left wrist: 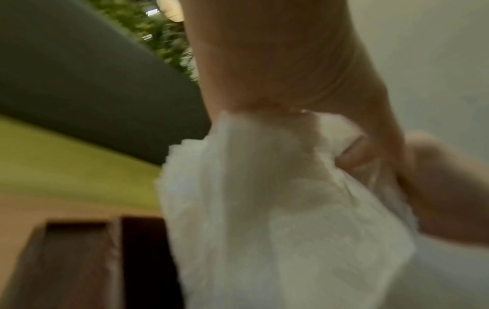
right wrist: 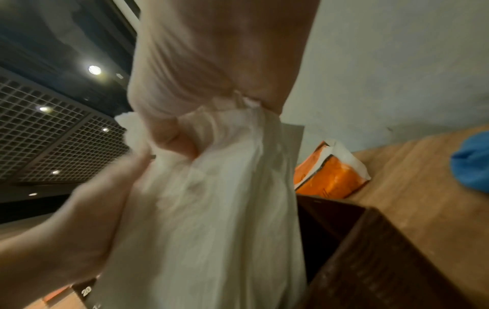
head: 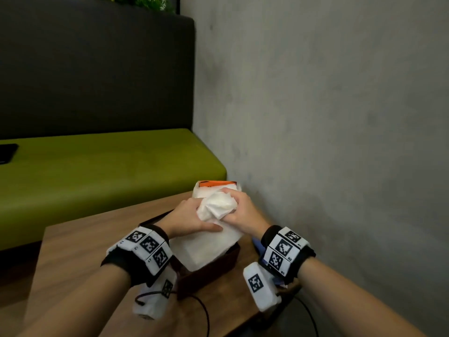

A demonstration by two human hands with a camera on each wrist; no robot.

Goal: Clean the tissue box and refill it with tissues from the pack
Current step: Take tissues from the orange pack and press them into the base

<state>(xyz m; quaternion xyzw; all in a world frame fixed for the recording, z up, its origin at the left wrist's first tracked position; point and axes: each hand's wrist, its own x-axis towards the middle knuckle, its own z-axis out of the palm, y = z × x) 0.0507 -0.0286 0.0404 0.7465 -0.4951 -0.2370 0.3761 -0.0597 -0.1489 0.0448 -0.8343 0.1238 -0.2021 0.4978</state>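
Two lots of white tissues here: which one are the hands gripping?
The stack of tissues standing in the brown tissue box, bunched at its top by both hands. The others sit untouched in the orange pack behind.

Both forearms reach forward, wrists close together. Left hand (head: pixel 188 217) palm down, thumb stretched toward the right hand, fingers curled into the white tissues (head: pixel 220 203). Right hand (head: pixel 239 206) just beside it, fingers and thumb bunched round the same tissues from above.

Soft paper tissues (head: pixel 220 203), matt wood box (head: pixel 206 271) & table (head: pixel 85 239).
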